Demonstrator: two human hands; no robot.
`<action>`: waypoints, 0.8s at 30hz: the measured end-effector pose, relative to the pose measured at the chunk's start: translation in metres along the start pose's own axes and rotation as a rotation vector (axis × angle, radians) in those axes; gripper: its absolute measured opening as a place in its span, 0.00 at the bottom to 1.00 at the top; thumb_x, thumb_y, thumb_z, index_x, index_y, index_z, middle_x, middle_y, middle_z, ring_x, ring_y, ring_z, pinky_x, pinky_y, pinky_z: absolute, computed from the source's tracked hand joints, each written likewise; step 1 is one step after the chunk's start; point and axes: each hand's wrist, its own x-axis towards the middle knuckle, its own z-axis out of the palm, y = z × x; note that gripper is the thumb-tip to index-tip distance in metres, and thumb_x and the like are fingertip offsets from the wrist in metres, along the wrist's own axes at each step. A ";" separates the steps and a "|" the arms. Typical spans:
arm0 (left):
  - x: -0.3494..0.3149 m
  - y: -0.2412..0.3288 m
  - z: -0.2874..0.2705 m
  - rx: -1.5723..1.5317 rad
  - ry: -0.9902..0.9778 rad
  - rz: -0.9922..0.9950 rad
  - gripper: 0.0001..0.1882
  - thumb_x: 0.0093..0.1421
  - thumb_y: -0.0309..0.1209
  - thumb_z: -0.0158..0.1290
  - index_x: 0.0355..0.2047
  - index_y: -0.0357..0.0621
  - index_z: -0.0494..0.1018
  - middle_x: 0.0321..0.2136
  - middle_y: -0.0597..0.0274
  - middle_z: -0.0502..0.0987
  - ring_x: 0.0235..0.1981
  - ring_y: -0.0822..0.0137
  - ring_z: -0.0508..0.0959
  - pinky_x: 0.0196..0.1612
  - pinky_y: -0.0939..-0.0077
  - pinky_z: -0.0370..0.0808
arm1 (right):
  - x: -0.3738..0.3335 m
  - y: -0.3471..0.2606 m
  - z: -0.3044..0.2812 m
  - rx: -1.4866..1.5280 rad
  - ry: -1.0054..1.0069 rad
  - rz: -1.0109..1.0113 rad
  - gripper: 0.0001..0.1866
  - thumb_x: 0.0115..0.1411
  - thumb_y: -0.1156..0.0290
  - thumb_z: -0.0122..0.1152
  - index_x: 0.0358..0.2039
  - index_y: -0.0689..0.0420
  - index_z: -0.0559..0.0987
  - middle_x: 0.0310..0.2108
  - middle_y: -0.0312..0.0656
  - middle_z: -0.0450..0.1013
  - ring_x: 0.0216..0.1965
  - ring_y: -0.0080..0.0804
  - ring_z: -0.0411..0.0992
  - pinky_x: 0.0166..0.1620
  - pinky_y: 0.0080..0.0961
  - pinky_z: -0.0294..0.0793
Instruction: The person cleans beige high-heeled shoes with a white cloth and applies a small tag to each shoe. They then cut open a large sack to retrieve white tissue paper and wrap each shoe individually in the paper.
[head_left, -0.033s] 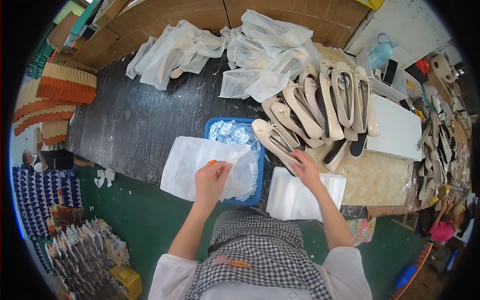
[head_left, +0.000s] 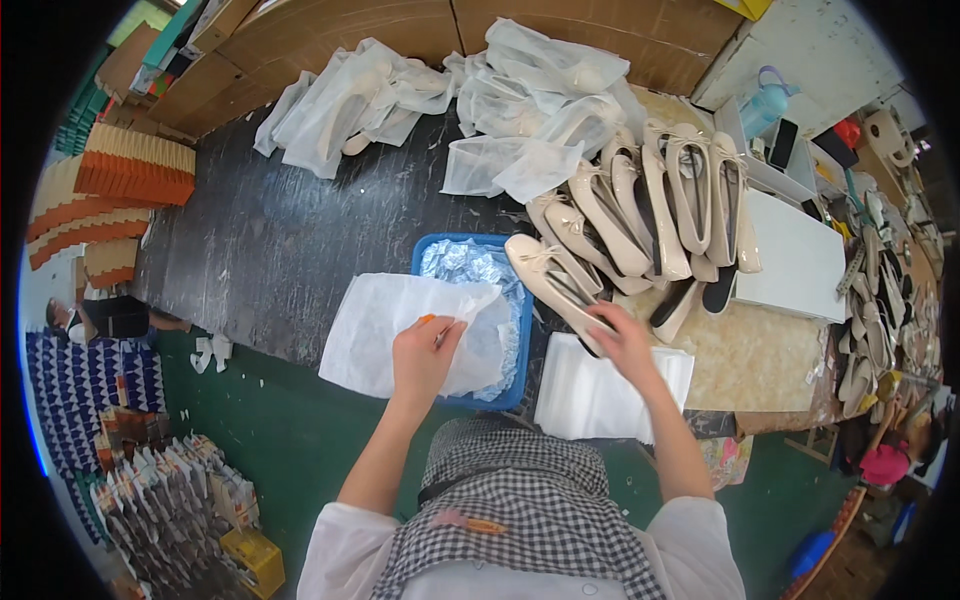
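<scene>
My left hand (head_left: 420, 355) pinches the edge of a thin white bag (head_left: 365, 330), which spreads over the near part of a blue basket (head_left: 524, 350). Something small and orange shows at its fingers. Closed on the heel end of a beige ballet flat (head_left: 545, 272) with a bow is my right hand (head_left: 625, 348); the shoe's toe points away from me, beside the basket's right rim. Crumpled silvery-blue wrapping (head_left: 465, 262) fills the basket. Below my right hand lies a stack of white bags or sheets (head_left: 600, 400).
Several more beige flats (head_left: 690, 200) lie in a row to the right. Shoes in translucent white bags (head_left: 350, 110) are heaped at the table's back. Orange-and-tan stacked pieces (head_left: 135, 165) stand far left. A white box (head_left: 790, 255) and a blue bottle (head_left: 765, 105) are at the right.
</scene>
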 end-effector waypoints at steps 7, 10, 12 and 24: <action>-0.001 0.012 0.018 -0.055 -0.063 0.237 0.03 0.52 0.29 0.57 0.27 0.45 0.76 0.21 0.56 0.76 0.20 0.59 0.76 0.22 0.71 0.71 | -0.048 -0.132 -0.026 -0.560 -0.122 -0.214 0.14 0.49 0.70 0.63 0.39 0.46 0.81 0.40 0.41 0.74 0.35 0.40 0.71 0.38 0.34 0.68; -0.039 0.038 0.029 -0.101 -0.219 0.596 0.04 0.49 0.31 0.61 0.25 0.48 0.76 0.21 0.61 0.75 0.18 0.63 0.76 0.20 0.72 0.72 | -0.040 -0.093 0.018 0.033 -0.272 0.249 0.15 0.54 0.74 0.58 0.44 0.50 0.79 0.42 0.39 0.75 0.39 0.41 0.73 0.42 0.33 0.72; -0.043 0.057 0.026 -0.260 -0.266 0.580 0.07 0.46 0.30 0.63 0.25 0.47 0.77 0.23 0.62 0.76 0.20 0.63 0.77 0.22 0.74 0.73 | -0.023 -0.082 0.045 0.987 -0.177 0.717 0.21 0.61 0.70 0.53 0.54 0.62 0.69 0.49 0.42 0.72 0.49 0.29 0.71 0.49 0.25 0.71; 0.089 0.020 0.001 -1.252 -0.153 -0.781 0.08 0.61 0.31 0.52 0.28 0.41 0.77 0.26 0.67 0.78 0.27 0.76 0.77 0.32 0.81 0.72 | 0.079 -0.103 0.090 0.345 -0.071 0.137 0.09 0.53 0.70 0.63 0.32 0.62 0.76 0.32 0.41 0.75 0.37 0.27 0.73 0.43 0.25 0.70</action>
